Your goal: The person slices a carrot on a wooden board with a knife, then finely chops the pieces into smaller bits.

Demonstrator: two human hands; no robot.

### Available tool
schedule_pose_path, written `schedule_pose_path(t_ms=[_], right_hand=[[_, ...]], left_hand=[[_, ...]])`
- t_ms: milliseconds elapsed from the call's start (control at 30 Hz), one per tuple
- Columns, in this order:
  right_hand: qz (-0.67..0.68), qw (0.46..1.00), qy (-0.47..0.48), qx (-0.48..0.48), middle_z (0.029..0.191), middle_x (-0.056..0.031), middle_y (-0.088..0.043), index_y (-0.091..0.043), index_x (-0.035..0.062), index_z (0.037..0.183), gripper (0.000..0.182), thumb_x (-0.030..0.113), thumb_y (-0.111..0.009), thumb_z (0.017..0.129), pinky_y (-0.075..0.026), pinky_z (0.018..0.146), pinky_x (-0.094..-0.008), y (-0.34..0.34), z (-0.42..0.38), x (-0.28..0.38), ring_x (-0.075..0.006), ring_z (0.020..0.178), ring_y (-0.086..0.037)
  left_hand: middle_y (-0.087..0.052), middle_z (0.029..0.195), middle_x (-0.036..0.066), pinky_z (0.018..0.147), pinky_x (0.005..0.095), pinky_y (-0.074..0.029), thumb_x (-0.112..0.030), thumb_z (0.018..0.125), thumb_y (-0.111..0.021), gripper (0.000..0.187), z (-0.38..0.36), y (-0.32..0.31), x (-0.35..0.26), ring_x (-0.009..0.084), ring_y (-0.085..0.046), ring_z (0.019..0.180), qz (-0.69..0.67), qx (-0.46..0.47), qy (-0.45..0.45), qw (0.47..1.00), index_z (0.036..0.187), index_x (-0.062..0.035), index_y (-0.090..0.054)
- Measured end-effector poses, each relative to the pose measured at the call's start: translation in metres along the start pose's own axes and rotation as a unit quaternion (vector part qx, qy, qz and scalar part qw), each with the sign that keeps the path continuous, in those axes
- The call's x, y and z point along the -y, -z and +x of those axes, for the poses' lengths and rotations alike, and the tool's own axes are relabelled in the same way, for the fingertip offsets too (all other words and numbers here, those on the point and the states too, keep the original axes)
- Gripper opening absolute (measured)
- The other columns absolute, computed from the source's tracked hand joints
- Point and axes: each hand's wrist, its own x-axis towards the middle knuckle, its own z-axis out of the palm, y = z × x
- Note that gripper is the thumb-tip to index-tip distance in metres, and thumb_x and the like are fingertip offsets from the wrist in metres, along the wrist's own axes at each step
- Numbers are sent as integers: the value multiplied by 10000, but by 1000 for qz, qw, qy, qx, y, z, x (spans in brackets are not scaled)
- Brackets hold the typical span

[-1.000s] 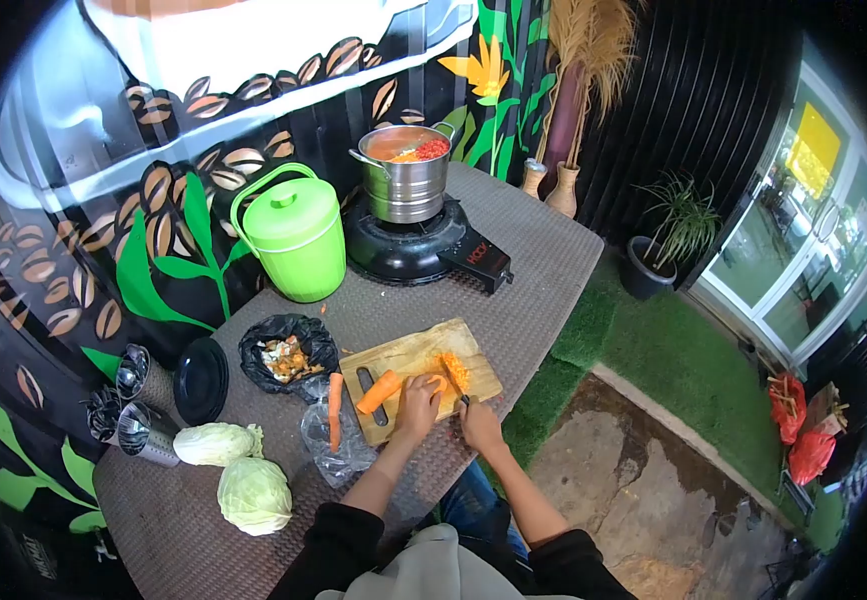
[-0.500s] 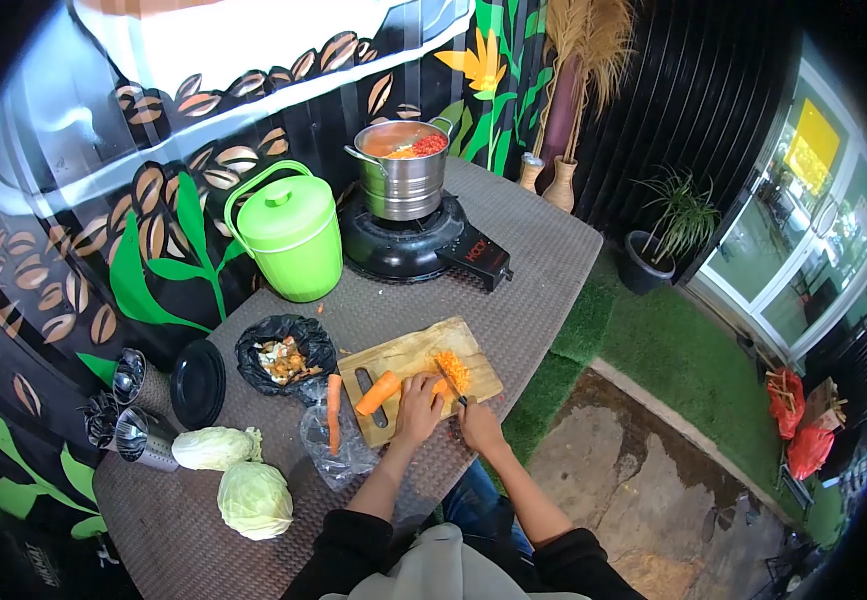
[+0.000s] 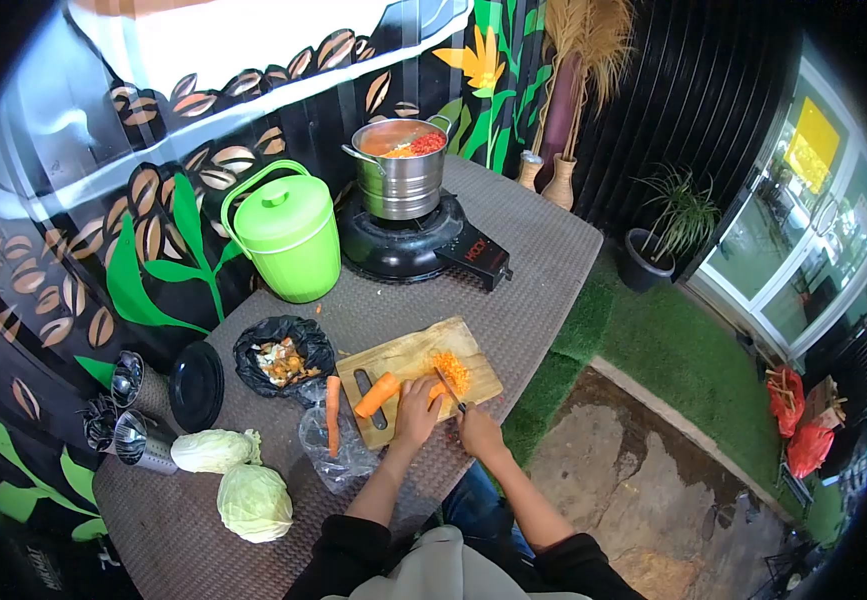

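My right hand (image 3: pixel 479 432) is closed round the handle of a knife (image 3: pixel 447 383), its blade pointing away over the wooden cutting board (image 3: pixel 413 352). Fingers of my left hand (image 3: pixel 417 410) press down on a piece of carrot (image 3: pixel 437 390) beside the blade; part of that piece is hidden under them. Diced carrot (image 3: pixel 453 370) lies heaped just past the knife. A thick peeled carrot chunk (image 3: pixel 377 394) rests across the board's handle slot, left of my left hand. Off the board, a long carrot (image 3: pixel 333 415) lies on a clear plastic bag (image 3: pixel 321 450).
A black bag of peelings (image 3: pixel 285 360) sits left of the board. Behind stand a green lidded bucket (image 3: pixel 289 235) and a steel pot (image 3: pixel 399 180) on a black gas stove (image 3: pixel 393 245). Cabbages (image 3: pixel 255 502), cutlery holders (image 3: pixel 143 445) and black plates (image 3: pixel 196 387) occupy the table's left side.
The knife and my right hand have shifted very slightly. My left hand stays on the carrot piece, and the rest of the table looks the same.
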Motion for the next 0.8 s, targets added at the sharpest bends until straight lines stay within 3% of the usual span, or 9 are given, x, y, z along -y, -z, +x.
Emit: schedule_pose_path(t_ms=[100, 200, 367, 567, 800], right_hand=[[19, 999, -18, -34, 928, -299, -627, -501, -30, 1038, 351, 308, -462, 952, -515, 764, -506, -9, -1, 8, -447, 856, -633], [39, 996, -75, 3, 945, -304, -626, -498, -19, 1052, 343, 306, -462, 950, -509, 778, -508, -9, 5, 12, -441, 897, -628], [48, 998, -14, 42, 944, -309, -625, -507, -20, 1072, 340, 292, -463, 946, -499, 786, -513, 1, 33, -1, -444, 899, -625], [48, 997, -62, -17, 896, -296, -635, -506, -39, 1053, 363, 306, -465, 948, -507, 749, -516, -9, 7, 19, -453, 847, -634], [60, 998, 2, 8, 890, -308, -632, -477, -50, 1111, 390, 299, -487, 938, -505, 758, -520, -4, 27, 3, -459, 860, -631]], left_hand=[[-575, 1145, 143, 943, 393, -402, -124, 844, -617, 296, 0, -2, 3, 332, -482, 1064, -2, 3, 6, 1000, 1117, -12, -589], [-582, 1143, 141, 946, 386, -406, -116, 841, -627, 289, 2, -1, 1, 321, -484, 1069, -16, 2, 7, 1000, 1107, -6, -603], [-589, 1147, 142, 949, 384, -407, -110, 835, -634, 283, 0, -2, 2, 322, -491, 1069, -25, -6, 5, 1000, 1093, 6, -612], [-597, 1141, 141, 946, 388, -410, -109, 832, -635, 288, 1, -1, 3, 322, -492, 1081, -20, -9, -2, 1000, 1094, 8, -618], [-600, 1160, 145, 962, 387, -402, -111, 832, -639, 289, -1, 0, 4, 324, -495, 1088, -18, 1, 4, 1000, 1094, 9, -622]])
